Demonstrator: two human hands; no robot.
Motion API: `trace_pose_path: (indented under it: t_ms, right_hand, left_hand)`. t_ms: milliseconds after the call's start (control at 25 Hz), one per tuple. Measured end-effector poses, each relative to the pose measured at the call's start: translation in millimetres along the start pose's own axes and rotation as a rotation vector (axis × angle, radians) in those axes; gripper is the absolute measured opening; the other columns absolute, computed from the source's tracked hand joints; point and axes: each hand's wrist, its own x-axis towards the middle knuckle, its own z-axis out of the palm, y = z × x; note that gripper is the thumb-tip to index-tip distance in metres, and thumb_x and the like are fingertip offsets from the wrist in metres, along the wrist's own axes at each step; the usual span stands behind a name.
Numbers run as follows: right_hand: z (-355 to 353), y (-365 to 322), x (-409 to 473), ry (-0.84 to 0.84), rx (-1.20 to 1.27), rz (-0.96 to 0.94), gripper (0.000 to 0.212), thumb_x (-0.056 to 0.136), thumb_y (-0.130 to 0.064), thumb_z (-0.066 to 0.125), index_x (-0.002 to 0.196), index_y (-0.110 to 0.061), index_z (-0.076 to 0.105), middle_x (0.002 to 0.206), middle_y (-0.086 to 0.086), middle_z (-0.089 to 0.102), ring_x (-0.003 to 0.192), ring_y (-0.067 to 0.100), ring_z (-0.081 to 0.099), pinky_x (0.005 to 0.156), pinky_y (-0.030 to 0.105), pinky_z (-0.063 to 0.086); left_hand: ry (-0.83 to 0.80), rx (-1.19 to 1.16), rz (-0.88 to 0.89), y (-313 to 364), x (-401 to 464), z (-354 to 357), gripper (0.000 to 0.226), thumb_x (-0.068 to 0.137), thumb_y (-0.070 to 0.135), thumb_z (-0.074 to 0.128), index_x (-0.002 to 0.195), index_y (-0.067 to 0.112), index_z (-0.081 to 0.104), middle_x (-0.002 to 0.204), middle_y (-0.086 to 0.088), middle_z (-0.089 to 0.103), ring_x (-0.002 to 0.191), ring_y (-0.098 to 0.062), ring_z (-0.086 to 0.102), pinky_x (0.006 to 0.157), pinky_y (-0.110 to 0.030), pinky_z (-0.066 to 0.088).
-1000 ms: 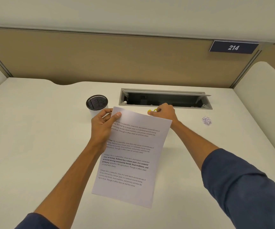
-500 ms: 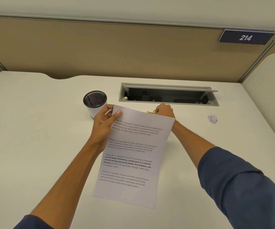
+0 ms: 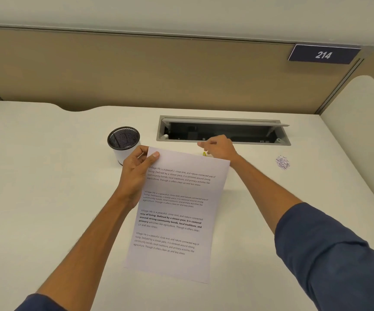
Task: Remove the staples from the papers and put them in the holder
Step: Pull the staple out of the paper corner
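Note:
My left hand [image 3: 136,173] pinches the top left corner of the printed papers [image 3: 177,218], thumb on the front, lifting them off the white desk. My right hand [image 3: 220,147] is behind the papers' top edge, fingers curled round a small yellow tool [image 3: 204,153], only its tip showing. The black mesh holder [image 3: 124,143] stands upright just left of my left hand. A small pile of removed staples [image 3: 282,162] lies on the desk to the right.
An open grey cable tray [image 3: 223,131] is set into the desk [image 3: 46,187] right behind my right hand. A tan partition with a sign reading 214 [image 3: 324,55] bounds the back. Another white desk surface [image 3: 361,113] rises at the right.
My right hand rose a little from behind the papers' top edge, toward the cable tray. My left hand kept its hold on the corner. The camera dipped slightly.

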Motion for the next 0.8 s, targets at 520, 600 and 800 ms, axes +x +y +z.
trace_pose_path:
  t_ms: [520, 600, 800]
  right_hand:
    - [-35, -91, -85, -0.569, 0.220, -0.366, 0.023, 0.087, -0.023, 0.070, 0.097, -0.004, 0.075, 0.086, 0.009, 0.072, 0.073, 0.012, 0.064, 0.066, 0.021, 0.051]
    - [-35, -93, -91, -0.519, 0.257, -0.386, 0.021, 0.086, -0.021, 0.071, 0.097, -0.003, 0.075, 0.082, 0.004, 0.072, 0.071, 0.011, 0.063, 0.063, 0.019, 0.050]
    - [-39, -102, -103, -0.427, 0.387, -0.420, 0.019, 0.085, -0.013, 0.071, 0.096, 0.002, 0.073, 0.080, 0.010, 0.072, 0.069, 0.013, 0.063, 0.062, 0.020, 0.051]
  left_hand:
    - [-0.042, -0.040, 0.015, 19, -12, 13, 0.010, 0.089, 0.012, 0.064, 0.086, 0.016, 0.056, 0.087, -0.009, 0.073, 0.073, -0.024, 0.068, 0.066, -0.033, 0.058]
    - [-0.026, -0.041, 0.031, 26, -16, 15, 0.010, 0.089, 0.011, 0.063, 0.088, 0.014, 0.054, 0.084, -0.008, 0.074, 0.070, -0.022, 0.069, 0.061, -0.031, 0.058]
    - [-0.044, -0.138, 0.065, 45, -22, 23, 0.008, 0.086, 0.012, 0.063, 0.088, 0.013, 0.055, 0.076, 0.000, 0.072, 0.067, -0.014, 0.068, 0.058, -0.025, 0.055]
